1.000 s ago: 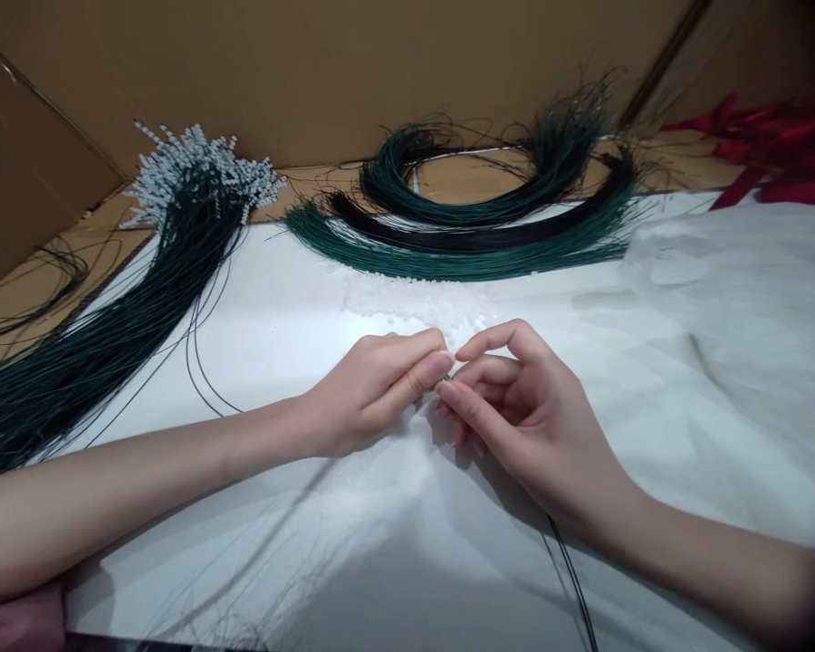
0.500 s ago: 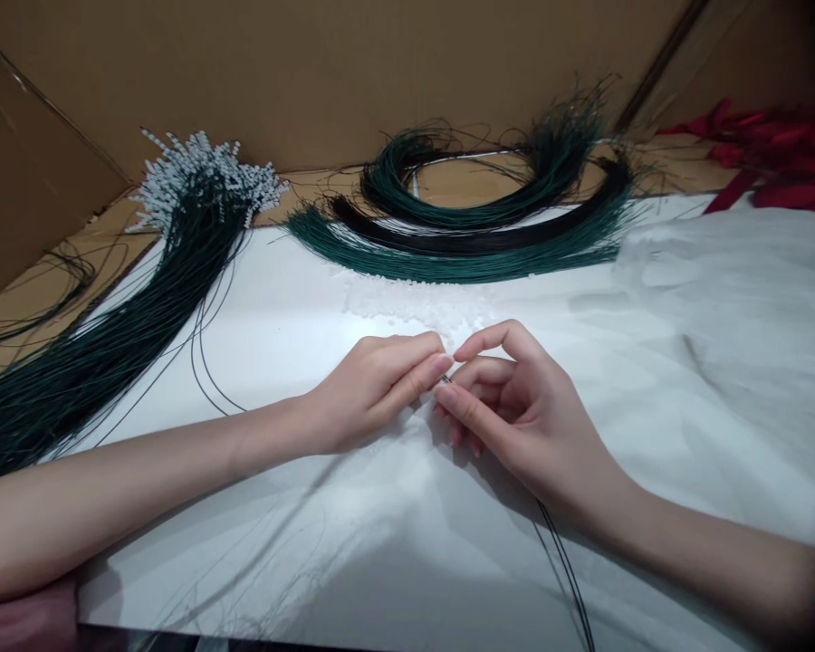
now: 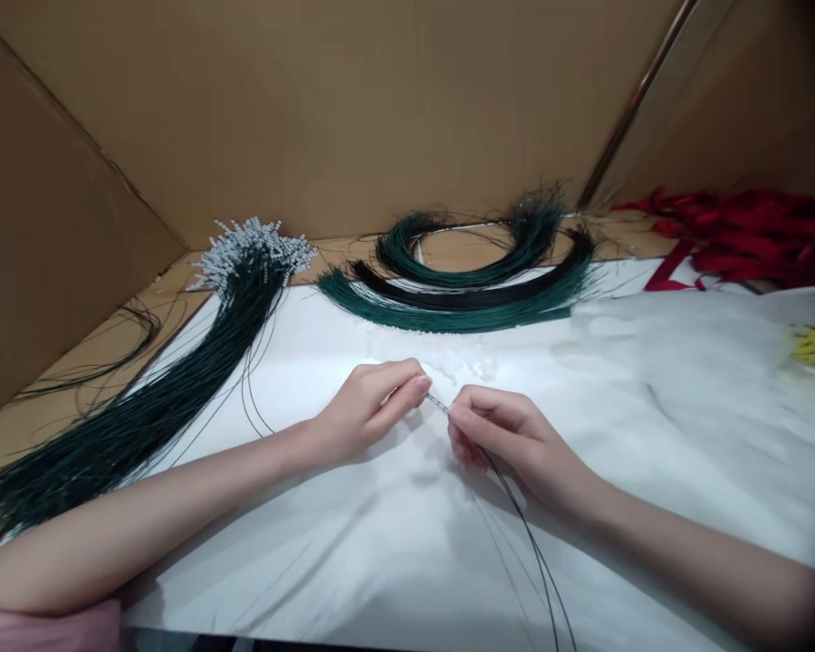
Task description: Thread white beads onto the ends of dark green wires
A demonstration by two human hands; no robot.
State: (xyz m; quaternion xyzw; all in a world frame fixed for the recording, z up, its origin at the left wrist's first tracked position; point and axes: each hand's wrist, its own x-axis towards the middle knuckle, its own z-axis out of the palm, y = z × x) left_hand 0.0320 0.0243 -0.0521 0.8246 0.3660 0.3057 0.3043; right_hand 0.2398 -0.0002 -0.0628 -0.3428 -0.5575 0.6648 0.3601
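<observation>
Between my hands, just above the white sheet, runs a thin beaded wire with small white beads on a dark strand. My left hand pinches its upper left end between thumb and forefinger. Thumb and fingers of my right hand close on it a little lower to the right. From under the right hand, several dark wires hang toward the near edge. Loose white beads are scattered on the sheet just beyond my hands.
A large bundle of green wires with white beaded tips lies at the left. Curved bundles of green and black wire rest at the back. Red ribbons and sheer white material lie at the right. Cardboard walls stand behind.
My hands have drawn slightly apart, showing the beaded stretch between them. My right fingers have closed on the wire. The camera has tilted up, so the scene sits lower.
</observation>
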